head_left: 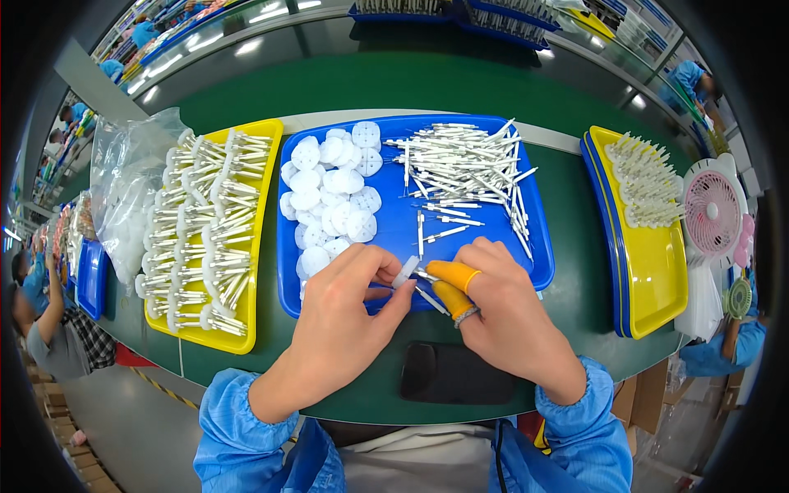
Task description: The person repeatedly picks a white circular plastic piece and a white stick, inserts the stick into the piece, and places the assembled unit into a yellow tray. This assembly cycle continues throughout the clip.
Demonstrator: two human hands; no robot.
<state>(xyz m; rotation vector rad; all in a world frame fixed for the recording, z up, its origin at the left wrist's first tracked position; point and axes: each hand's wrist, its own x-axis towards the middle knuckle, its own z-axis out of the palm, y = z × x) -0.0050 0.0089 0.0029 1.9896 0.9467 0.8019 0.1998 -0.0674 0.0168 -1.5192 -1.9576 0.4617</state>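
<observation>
In front of me lies a blue tray (538,255) with a pile of white plastic discs (333,189) at its left and a heap of thin white rods (468,164) at its right. Over the tray's near edge, my left hand (341,312) pinches a translucent white disc (404,272), held edge-on between thumb and fingers. My right hand (505,304), wearing yellow finger cots (454,279) on two fingers, grips white rods (431,301) close beside that disc. One rod end seems to touch the disc; the exact contact is partly hidden by the fingers.
A yellow tray (261,238) at left holds discs fitted with many rods, beside a clear plastic bag (123,197). Stacked trays (657,279) at right carry similar pieces, near a pink-and-white fan (712,212). A black phone (452,374) lies at the green table's near edge.
</observation>
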